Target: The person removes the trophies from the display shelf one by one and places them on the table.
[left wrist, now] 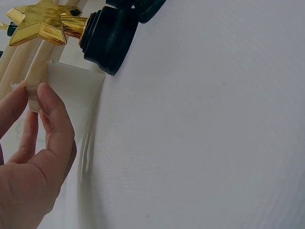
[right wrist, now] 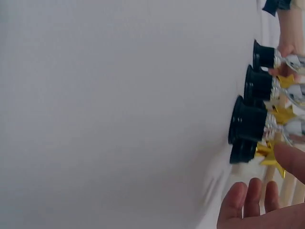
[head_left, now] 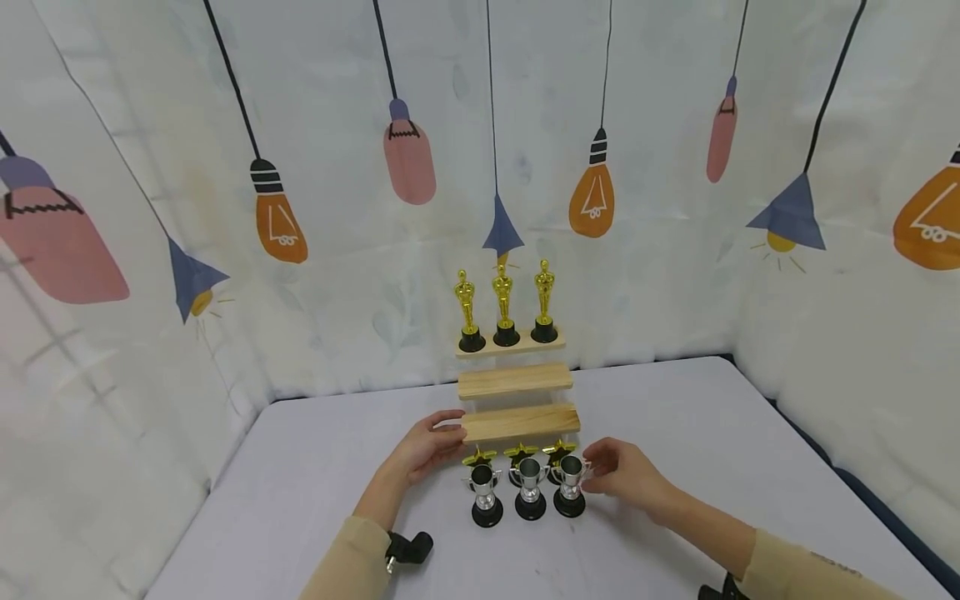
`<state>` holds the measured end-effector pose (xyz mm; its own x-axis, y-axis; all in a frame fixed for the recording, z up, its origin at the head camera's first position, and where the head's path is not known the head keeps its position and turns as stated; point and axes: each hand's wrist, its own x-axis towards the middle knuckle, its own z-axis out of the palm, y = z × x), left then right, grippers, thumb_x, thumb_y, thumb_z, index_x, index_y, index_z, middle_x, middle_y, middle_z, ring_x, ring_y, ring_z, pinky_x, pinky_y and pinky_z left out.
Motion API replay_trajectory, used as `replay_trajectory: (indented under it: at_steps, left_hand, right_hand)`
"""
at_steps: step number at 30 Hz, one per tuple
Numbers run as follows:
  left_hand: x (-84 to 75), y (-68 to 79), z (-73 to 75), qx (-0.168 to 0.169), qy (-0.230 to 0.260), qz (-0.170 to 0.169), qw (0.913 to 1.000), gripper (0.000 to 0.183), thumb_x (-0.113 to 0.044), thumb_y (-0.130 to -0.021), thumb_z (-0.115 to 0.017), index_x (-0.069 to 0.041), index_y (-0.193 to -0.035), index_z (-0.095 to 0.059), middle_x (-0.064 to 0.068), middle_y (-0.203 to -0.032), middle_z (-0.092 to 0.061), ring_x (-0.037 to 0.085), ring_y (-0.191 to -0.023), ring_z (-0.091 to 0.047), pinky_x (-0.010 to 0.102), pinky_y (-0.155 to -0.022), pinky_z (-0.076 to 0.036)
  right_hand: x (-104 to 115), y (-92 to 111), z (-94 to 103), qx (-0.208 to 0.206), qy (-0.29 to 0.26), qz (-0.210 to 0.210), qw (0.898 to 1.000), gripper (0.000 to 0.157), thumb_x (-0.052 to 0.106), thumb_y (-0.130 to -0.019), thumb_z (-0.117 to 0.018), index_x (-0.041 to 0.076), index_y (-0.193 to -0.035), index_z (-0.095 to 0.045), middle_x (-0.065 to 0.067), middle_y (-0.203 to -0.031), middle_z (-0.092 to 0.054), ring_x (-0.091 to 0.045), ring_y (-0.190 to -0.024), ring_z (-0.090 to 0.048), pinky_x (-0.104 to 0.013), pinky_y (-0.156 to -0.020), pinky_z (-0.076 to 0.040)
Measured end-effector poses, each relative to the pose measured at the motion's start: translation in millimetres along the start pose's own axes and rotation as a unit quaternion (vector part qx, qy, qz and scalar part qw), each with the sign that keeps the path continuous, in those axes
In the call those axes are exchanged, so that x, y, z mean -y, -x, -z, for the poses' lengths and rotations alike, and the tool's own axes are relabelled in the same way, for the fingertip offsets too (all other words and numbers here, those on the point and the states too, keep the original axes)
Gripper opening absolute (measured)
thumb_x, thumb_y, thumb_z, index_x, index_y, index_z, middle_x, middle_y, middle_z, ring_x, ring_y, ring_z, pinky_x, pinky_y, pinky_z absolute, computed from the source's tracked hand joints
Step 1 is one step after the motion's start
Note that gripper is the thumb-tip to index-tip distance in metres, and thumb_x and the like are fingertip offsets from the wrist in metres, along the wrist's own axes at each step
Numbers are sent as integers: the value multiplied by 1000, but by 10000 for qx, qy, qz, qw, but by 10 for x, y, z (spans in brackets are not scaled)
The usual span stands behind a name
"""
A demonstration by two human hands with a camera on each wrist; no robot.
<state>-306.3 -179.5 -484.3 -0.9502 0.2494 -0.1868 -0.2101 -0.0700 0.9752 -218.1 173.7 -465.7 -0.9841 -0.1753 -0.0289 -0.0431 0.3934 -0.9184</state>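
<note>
At the left end of the lowest wooden shelf board (head_left: 521, 423), my left hand (head_left: 431, 446) pinches the wood between thumb and fingers; the left wrist view shows the board's end (left wrist: 36, 78) in that grip. My right hand (head_left: 626, 477) is beside the rightmost silver trophy cup (head_left: 570, 475), its fingers parted and the thumb near the cup and a gold star trophy (right wrist: 268, 155). Three silver cups on black bases stand in a front row, including the left one (head_left: 486, 495) and the middle one (head_left: 529, 490). Gold star trophies (head_left: 521, 452) stand behind them, partly hidden.
Three gold figure trophies (head_left: 503, 304) stand on the top board (head_left: 510, 349) of the stepped shelf. The middle board (head_left: 515, 381) lies between the top and lowest ones. A white cloth covers the table (head_left: 322, 467); a lamp-patterned curtain (head_left: 337, 317) hangs behind it.
</note>
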Motion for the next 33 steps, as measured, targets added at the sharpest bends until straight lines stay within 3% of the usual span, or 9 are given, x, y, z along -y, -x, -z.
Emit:
replay_trajectory:
  at_steps: [7,18,26,33]
  left_hand:
    - [7,-1,-1,-3,-11,7,10000,55,-2,-97,-69,5,-146,-46,18,-122,-64,19,-97,-68,31,-85,-58]
    - [-7,13,-11,-9,-51,-11,10000,55,-3,-97,-69,5,-147,-45,16,-119,-65,17,-95,-68,30,-83,-58]
    - [-1,12,-1,13,8,-5,10000,55,-2,-97,-69,5,-146,-46,17,-122,-64,18,-96,-68,30,-83,-58]
    - [-2,7,1,-1,-2,-36,10000,55,-3,-97,-69,5,-146,-46,17,-122,-64,19,-97,-68,30,-83,-58]
  right_hand:
    - [129,-102,194,-200,-91,-75,9997,43,-4,-81,-80,-8,-119,-61,-20,-112,-66,-25,-97,-63,-37,-82,-56]
    - [307,-403,474,-416,-47,-14,9991,41,4,-91,-75,-8,-127,-58,-26,-126,-61,-34,-112,-62,-40,-90,-56]
    - [444,-653,523,-406,-242,276,9985,38,7,-96,-71,-8,-128,-58,-23,-125,-63,-32,-113,-63,-37,-89,-55]
    - [590,-836,506,-351,-237,452,9981,43,12,-97,-71,-6,-132,-56,-24,-127,-61,-32,-112,-62,-44,-96,-54]
